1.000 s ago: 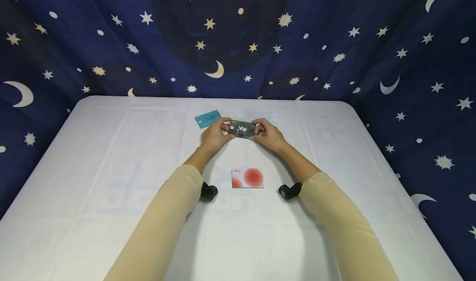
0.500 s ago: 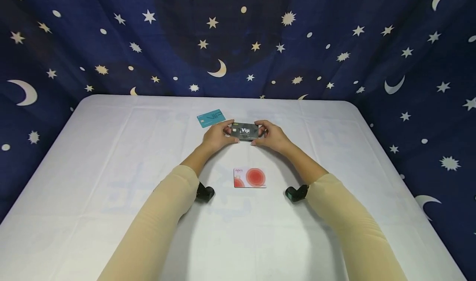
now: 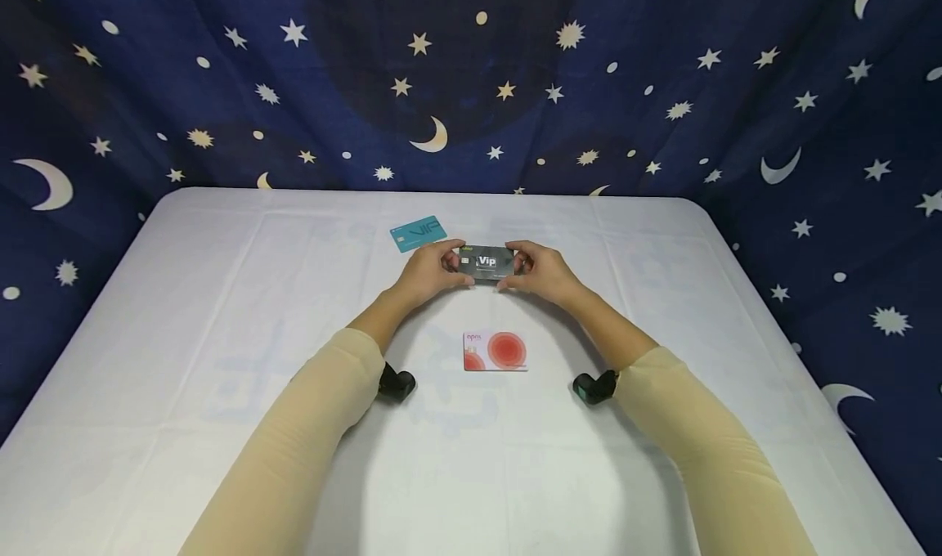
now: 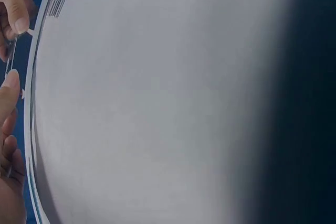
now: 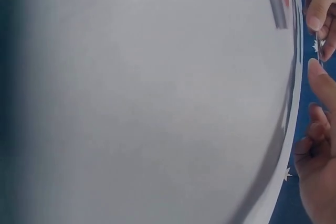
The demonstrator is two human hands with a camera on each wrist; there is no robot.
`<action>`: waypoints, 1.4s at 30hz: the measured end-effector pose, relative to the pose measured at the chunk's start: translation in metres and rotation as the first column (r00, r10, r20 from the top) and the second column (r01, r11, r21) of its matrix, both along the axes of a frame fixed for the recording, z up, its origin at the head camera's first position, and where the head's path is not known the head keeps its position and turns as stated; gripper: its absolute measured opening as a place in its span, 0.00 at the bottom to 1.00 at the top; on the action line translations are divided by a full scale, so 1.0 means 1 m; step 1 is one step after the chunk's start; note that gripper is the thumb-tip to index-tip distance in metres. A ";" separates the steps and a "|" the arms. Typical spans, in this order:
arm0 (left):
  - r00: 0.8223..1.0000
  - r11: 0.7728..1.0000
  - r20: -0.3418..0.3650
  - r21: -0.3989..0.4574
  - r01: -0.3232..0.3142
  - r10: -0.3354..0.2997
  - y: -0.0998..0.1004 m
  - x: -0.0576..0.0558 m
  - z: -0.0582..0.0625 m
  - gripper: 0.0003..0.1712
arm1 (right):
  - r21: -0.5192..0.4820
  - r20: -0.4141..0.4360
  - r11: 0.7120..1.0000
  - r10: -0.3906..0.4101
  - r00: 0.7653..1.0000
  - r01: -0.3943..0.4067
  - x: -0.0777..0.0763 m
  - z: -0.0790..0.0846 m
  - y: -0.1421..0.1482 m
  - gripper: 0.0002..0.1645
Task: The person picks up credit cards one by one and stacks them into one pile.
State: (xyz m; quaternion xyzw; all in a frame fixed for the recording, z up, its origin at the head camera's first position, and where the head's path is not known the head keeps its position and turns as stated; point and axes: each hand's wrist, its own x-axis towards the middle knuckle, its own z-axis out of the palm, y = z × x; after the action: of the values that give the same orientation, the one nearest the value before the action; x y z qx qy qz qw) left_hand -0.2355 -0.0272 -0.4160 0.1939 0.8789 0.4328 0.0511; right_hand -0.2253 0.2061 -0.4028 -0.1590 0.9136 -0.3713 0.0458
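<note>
A dark grey card [image 3: 486, 263] printed "Vip" is held between both hands near the back of the table, its printed face toward the head camera. My left hand [image 3: 427, 273] pinches its left end between thumb and fingers, and my right hand [image 3: 545, 273] pinches the right end. Both wrist views catch the card edge-on, as a thin line between the thumbs, with the left hand [image 4: 9, 145] and right hand [image 5: 320, 156] at the frame borders. Just behind the left hand lies a teal card [image 3: 416, 233]. A white card with red circles [image 3: 495, 351] lies between the forearms.
The table [image 3: 235, 311] wears a white cloth. Behind it and along the sides hangs a dark blue curtain [image 3: 353, 90] with moons and stars. Black wrist cameras [image 3: 397, 384] stick out inward from under both beige sleeves.
The grey card has come slightly toward me and right in the head view, still in both hands. The forearms have spread apart. The teal and white cards stay on the table.
</note>
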 end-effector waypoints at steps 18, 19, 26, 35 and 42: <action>0.980 0.992 -0.172 -0.091 0.087 -0.102 -0.016 0.011 0.011 0.37 | 0.090 -0.043 0.989 0.119 0.992 -0.115 0.014 0.018 0.005 0.41; 0.977 0.991 -0.185 -0.094 0.091 -0.107 -0.017 0.012 0.012 0.37 | 0.091 -0.046 0.989 0.119 0.992 -0.114 0.016 0.019 0.006 0.41; 0.940 0.989 -0.312 -0.106 0.107 -0.135 -0.017 0.023 0.019 0.36 | 0.080 -0.067 0.989 0.133 0.989 -0.127 0.027 0.030 0.009 0.40; 0.928 0.992 -0.354 -0.086 0.093 -0.118 -0.018 0.039 0.022 0.35 | 0.096 -0.110 0.983 0.170 0.979 -0.159 0.042 0.037 0.010 0.38; 0.920 0.992 -0.371 -0.068 0.105 -0.123 -0.016 0.055 0.028 0.35 | 0.068 -0.094 0.985 0.166 0.982 -0.160 0.059 0.044 0.015 0.37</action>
State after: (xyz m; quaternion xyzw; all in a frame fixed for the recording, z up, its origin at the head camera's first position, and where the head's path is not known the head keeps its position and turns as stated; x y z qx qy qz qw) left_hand -0.1803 -0.0435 -0.3877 0.3225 0.8696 0.3635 -0.0880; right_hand -0.1661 0.2214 -0.3591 -0.2500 0.9095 -0.3303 0.0351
